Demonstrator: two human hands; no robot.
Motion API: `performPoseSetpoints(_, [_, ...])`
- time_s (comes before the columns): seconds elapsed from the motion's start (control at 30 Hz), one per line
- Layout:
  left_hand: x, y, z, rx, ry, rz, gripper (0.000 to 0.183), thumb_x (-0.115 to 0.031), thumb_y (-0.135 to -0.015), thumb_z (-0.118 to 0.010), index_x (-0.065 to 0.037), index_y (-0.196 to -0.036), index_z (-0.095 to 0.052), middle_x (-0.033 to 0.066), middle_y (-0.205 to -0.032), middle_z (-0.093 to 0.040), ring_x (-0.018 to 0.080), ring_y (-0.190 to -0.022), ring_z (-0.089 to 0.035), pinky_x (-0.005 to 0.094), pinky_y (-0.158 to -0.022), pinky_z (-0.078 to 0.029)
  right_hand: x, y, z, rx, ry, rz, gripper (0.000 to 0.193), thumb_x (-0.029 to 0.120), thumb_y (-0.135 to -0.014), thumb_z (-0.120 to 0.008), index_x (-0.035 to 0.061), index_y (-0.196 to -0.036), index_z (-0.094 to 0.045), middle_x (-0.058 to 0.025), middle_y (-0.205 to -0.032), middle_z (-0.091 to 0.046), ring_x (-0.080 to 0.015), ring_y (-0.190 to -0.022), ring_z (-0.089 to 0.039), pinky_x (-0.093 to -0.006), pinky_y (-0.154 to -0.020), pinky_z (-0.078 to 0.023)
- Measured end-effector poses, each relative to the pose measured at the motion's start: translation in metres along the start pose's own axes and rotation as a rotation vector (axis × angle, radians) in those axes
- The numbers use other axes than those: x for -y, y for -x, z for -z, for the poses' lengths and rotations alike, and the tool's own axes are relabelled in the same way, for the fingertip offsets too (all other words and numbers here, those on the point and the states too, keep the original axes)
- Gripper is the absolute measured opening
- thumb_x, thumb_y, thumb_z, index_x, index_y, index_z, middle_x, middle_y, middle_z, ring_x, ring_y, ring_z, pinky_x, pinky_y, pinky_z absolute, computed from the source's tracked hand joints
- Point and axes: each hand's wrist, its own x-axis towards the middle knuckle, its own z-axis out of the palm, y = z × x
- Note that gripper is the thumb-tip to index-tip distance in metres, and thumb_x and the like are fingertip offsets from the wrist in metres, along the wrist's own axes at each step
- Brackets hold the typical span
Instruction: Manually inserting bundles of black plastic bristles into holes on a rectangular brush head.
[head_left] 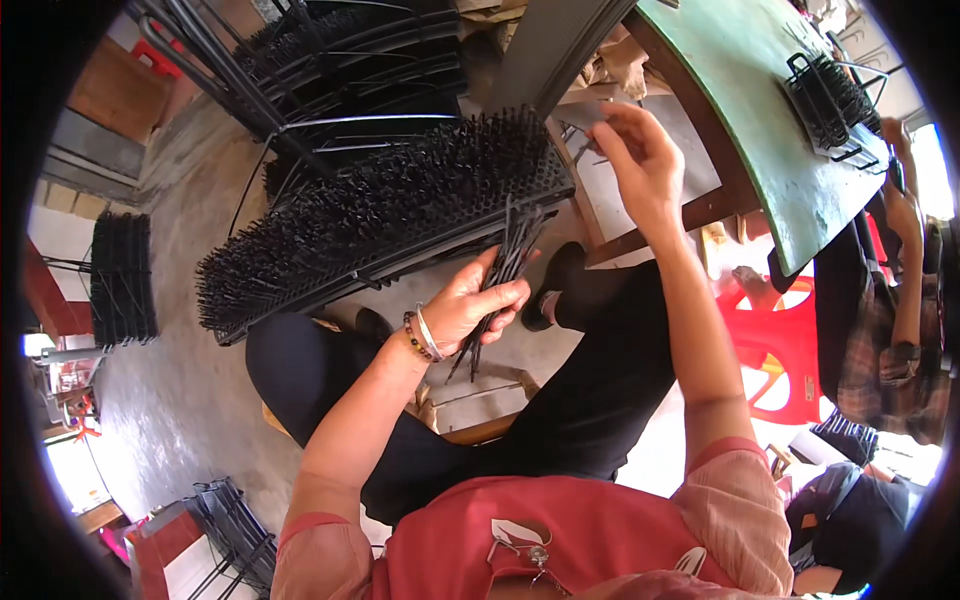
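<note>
In my left hand [475,305] is a bundle of thin black rods [510,250], the fingers and thumb wrapped round its middle. My right hand [640,155] is raised past the right end of a long black perforated rack [545,185]. Its fingers are curled, with thumb and forefinger brought close together. Thin dark lines show near these fingertips, but I cannot tell whether they are held. Dense rows of short black upright pieces [370,195] fill most of the rack, which slants across in front of my knees.
Behind the rack stand more black racks [350,70]. A green-topped table [740,90] at the right carries a black wire basket [830,105]. Below it is a red plastic stool [765,340], beside another person in a plaid garment [870,350]. More black racks [125,280] stand at the left.
</note>
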Motion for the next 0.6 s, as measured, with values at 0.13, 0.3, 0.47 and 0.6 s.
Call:
performPoseSetpoints(0.13, [0.007, -0.016, -0.001, -0.110, -0.059, 0.046, 0.037, -0.018, -0.088, -0.064, -0.015, -0.122, -0.048, -0.0017, -0.079, -0.055, 0.0039, -0.056, -0.048, 0.0182, -0.044, -0.036, -0.021, -0.020, -0.003, 0.019, 0.384, 0.226, 0.023, 0.007, -0.085, -0.066, -0.0006, -0.106, -0.060, -0.0047, -0.089, -0.066, -0.0094, -0.081, -0.061, -0.0247, -0.074, -0.050])
performPoseSetpoints(0.3, [0.022, -0.021, 0.006, -0.118, -0.084, 0.022, 0.035, -0.019, -0.090, -0.062, -0.016, -0.121, -0.047, -0.0017, -0.076, -0.054, 0.0041, -0.055, -0.046, 0.0188, -0.043, -0.036, -0.042, -0.024, -0.005, 0.004, 0.471, 0.294, 0.020, 0.007, -0.085, -0.065, 0.0005, -0.103, -0.062, -0.0053, -0.090, -0.067, -0.0098, -0.076, -0.061, -0.0245, -0.073, -0.049])
performPoseSetpoints(0.47, [0.024, -0.020, 0.006, -0.098, -0.084, 0.051, 0.037, -0.026, -0.094, -0.056, -0.016, -0.127, -0.043, -0.0025, -0.081, -0.053, 0.0037, -0.058, -0.045, 0.0174, -0.045, -0.034, -0.042, -0.026, -0.008, 0.010, 0.472, 0.427, 0.020, 0.006, -0.083, -0.066, 0.0005, -0.101, -0.062, -0.0075, -0.088, -0.067, -0.0126, -0.077, -0.063, -0.0260, -0.071, -0.050])
performPoseSetpoints(0.6, [0.019, -0.022, 0.004, -0.068, 0.100, 0.084, 0.036, -0.036, -0.097, -0.045, -0.015, -0.127, -0.044, -0.0006, -0.082, -0.054, 0.0046, -0.058, -0.046, 0.0177, -0.045, -0.035, -0.047, -0.026, -0.006, 0.056, 0.520, 0.400, 0.019, 0.005, -0.082, -0.067, 0.0004, -0.100, -0.063, -0.0082, -0.087, -0.067, -0.0138, -0.077, -0.064, -0.0261, -0.070, -0.050])
